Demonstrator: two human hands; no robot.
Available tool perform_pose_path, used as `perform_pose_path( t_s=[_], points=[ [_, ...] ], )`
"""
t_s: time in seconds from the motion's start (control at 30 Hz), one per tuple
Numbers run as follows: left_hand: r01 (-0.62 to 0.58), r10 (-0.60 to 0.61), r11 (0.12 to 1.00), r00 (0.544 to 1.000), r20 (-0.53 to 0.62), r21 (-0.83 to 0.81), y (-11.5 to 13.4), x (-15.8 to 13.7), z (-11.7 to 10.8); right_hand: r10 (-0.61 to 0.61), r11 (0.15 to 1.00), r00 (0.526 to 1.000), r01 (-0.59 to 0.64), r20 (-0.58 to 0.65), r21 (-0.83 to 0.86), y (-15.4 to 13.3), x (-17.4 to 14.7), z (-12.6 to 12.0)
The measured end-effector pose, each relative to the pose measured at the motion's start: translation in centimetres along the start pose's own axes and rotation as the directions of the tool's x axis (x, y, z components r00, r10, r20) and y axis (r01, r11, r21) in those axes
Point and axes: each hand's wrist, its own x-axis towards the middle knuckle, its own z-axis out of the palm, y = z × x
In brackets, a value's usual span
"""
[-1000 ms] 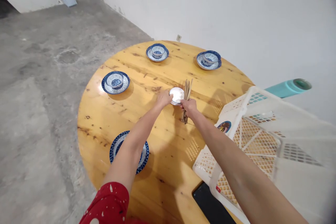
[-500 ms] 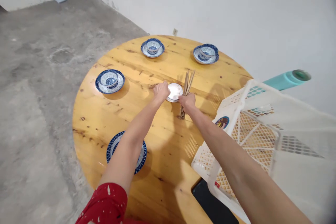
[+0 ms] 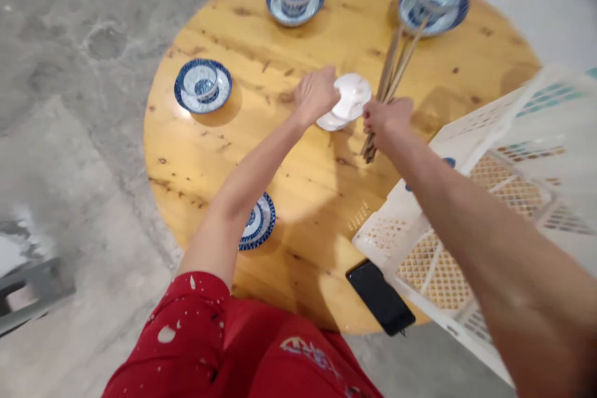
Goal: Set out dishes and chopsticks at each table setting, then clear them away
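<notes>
Your right hand [image 3: 389, 121] is wrapped round chopsticks [image 3: 388, 68] slanting away from you, white saucers [image 3: 353, 97] between it and your left hand [image 3: 318, 96], whose grip I can't tell tbh.

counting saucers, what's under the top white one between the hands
Another white saucer shows its near-left part; the top saucer covers the rest, so whether more lie beneath cannot be seen.

I've got the head cam, worn up top and angled steeply down past the red shirt [image 3: 275, 336], close enough that most of the round table [image 3: 261, 106] fits.
</notes>
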Motion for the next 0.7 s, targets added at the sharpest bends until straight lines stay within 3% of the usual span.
perform_pose_path(
  t_s=[0.17,0.3,0.43,0.57,0.7],
  points=[
    [-0.067,0.068,0.998,0.994,-0.091,0.010,-0.6,-3.9,-3.2,-0.136,0.987,0.981,0.123,0.138,0.101,-1.5,-4.3,-3.2],
    [-0.115,0.113,0.993,0.983,-0.142,-0.010,-1.3,-9.5,-5.9,-0.241,0.968,0.953,0.223,0.183,0.116,-1.6,-10.2,-4.9],
    [-0.109,0.103,0.994,0.983,-0.154,-0.029,-2.1,-15.7,-7.6,-0.249,0.968,0.947,0.247,0.202,0.036,-0.5,-15.4,-5.6],
    [-0.048,0.040,0.996,0.994,-0.103,-0.080,-3.2,-22.0,-8.0,-0.288,0.947,0.928,0.313,0.234,-0.077,1.4,-19.9,-6.4],
    [0.098,-0.094,0.993,0.994,0.057,-0.068,-4.0,-27.6,-6.5,-0.221,0.944,0.945,0.270,0.243,-0.192,5.5,-24.2,-6.9]
  ],
)
